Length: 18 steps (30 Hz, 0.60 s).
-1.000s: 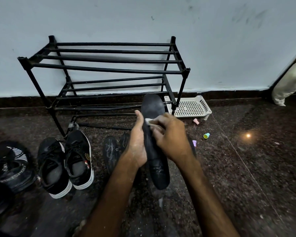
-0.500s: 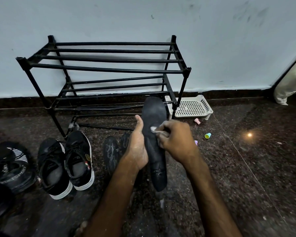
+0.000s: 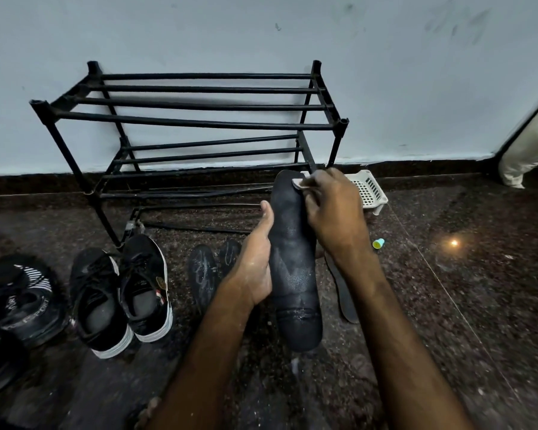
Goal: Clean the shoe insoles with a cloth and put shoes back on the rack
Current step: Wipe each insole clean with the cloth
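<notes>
My left hand (image 3: pixel 255 268) grips a long black insole (image 3: pixel 294 274) by its left edge, holding it upright in front of me. My right hand (image 3: pixel 333 215) presses a small pale cloth (image 3: pixel 299 183) against the insole's top end. Two more dark insoles (image 3: pixel 203 274) lie on the floor behind my left hand, and another insole (image 3: pixel 343 293) lies under my right forearm. A pair of black sneakers with white soles (image 3: pixel 121 290) stands on the floor at the left. The black metal shoe rack (image 3: pixel 199 122) stands bare against the wall.
More black shoes (image 3: pixel 16 299) sit at the far left edge. A white perforated plastic basket (image 3: pixel 370 190) lies by the rack's right leg. A small green-and-yellow cap (image 3: pixel 378 243) rests on the speckled stone floor. A pale bundle (image 3: pixel 528 150) leans at the right.
My right hand has slid the cloth up the insole from its middle to its top end. The left hand keeps the same grip.
</notes>
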Each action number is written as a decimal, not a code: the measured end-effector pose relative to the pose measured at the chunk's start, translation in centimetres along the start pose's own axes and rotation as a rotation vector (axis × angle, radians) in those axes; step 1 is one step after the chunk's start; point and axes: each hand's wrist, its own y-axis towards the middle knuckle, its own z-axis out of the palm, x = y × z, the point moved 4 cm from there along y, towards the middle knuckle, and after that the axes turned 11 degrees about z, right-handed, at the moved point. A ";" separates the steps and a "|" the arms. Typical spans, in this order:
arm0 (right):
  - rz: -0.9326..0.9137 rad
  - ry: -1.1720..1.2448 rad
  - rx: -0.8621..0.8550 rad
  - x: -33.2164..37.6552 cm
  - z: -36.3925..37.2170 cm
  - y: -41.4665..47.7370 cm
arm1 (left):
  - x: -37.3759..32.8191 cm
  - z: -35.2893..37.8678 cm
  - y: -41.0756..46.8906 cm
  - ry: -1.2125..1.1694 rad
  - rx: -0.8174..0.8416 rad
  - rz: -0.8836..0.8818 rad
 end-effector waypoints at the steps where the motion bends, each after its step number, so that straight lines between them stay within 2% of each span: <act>1: -0.018 0.013 -0.006 0.3 -0.2 0.2 | 0.0 0.2 -0.1 -0.004 0.010 -0.008; 6: -0.219 0.045 0.277 1.2 0.9 -2.4 | -0.4 -0.5 0.2 -0.014 -0.002 0.000; 8: -0.222 0.037 0.219 1.1 0.9 -1.7 | -0.5 -0.5 0.1 0.013 0.022 0.004; 12: -0.108 0.039 0.058 1.0 -0.1 2.0 | -0.5 -0.5 -0.1 0.090 0.055 0.001; 16: -0.299 0.061 0.209 2.1 0.5 -0.5 | -0.7 -0.5 0.1 0.007 0.031 0.001; 18: -0.366 0.027 0.213 1.8 1.0 -1.6 | -0.7 -0.8 0.3 0.010 0.011 -0.005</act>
